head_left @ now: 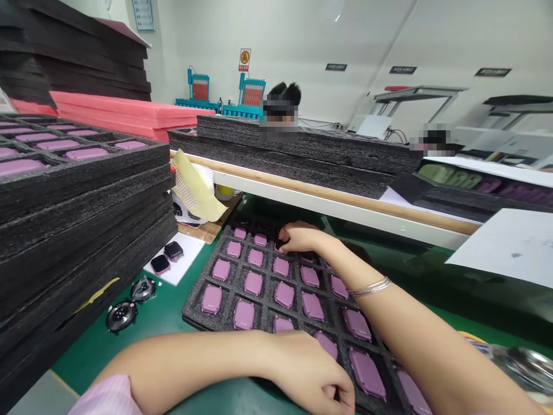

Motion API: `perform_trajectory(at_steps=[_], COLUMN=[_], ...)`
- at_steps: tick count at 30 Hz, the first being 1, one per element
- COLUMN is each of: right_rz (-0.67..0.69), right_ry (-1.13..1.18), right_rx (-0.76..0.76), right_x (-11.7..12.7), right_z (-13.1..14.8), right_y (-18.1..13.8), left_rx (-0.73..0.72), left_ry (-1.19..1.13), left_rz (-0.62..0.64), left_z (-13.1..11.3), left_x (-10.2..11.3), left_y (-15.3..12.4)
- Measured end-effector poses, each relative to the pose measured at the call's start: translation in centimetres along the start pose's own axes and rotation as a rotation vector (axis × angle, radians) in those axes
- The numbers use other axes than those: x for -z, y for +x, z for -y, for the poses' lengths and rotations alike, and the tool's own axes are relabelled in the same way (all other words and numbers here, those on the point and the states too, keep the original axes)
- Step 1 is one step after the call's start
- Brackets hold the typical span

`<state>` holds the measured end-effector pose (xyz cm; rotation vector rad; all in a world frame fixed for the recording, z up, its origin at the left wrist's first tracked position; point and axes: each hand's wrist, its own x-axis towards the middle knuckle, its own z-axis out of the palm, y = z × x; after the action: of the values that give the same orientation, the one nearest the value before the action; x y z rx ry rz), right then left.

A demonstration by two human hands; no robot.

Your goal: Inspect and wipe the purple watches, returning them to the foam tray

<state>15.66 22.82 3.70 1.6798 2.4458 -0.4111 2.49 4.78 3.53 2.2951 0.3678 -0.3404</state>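
Note:
A black foam tray [265, 297] lies at a slant on the green table, its cells holding rows of purple watch cases [253, 283]. Across its far rows reaches my right hand [299, 237], wearing silver bracelets at the wrist. Its fingers close around a watch case [277, 246] in a far cell, mostly hidden by the fingers. Over the near side of the tray rests my left hand [313, 372], fingers curled down. Whatever those fingers may grip is hidden from view.
Tall stacked foam trays [86, 219] stand at the left. Beside them lie two round watch bodies [121, 316] and two square watches [173, 250] on white paper. A wood-edged shelf [302, 193] crosses behind the tray. A shiny metal dish [533, 366] sits at right. Other people are beyond.

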Motion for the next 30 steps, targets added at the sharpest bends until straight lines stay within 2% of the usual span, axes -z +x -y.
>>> perform_trajectory(at_steps=[5,10,13,16,20,24,27,30], right_rz=[0.018,-0.038,0.017,0.062,0.015,-0.048,-0.002,0.062], right_ry=[-0.054,-0.064,-0.063,-0.052,-0.055,-0.071,-0.073,-0.055], right_rx=[-0.020,-0.055,-0.052,-0.018,-0.026,-0.106,-0.124,-0.110], right_x=[-0.4,1.0,1.4,0.5,-0.4,0.8,1.5,1.0], right_z=[0.2,-2.0,-3.6,-4.1,-4.3,-5.7,-7.1,-7.8], right_y=[-0.3,-1.8,-2.8,-3.5,-4.1,-5.6,-6.9,-7.6], left_rx=[-0.032,-0.066,-0.063,-0.055,-0.054,-0.045,-0.042,-0.042], left_ry=[-0.020,-0.001,0.016,0.016,0.000,-0.016,-0.019,-0.041], left_rz=[-0.044,-0.107,-0.123,-0.128,-0.137,-0.153,-0.172,-0.181], left_z=[0.6,1.1,1.1,1.1,1.1,1.0,1.0,1.2], left_x=[-0.7,-1.4,-1.5,-1.5,-1.4,-1.6,-1.7,-1.8], left_y=[0.1,0.4,0.6,0.6,0.2,0.0,0.2,0.3])
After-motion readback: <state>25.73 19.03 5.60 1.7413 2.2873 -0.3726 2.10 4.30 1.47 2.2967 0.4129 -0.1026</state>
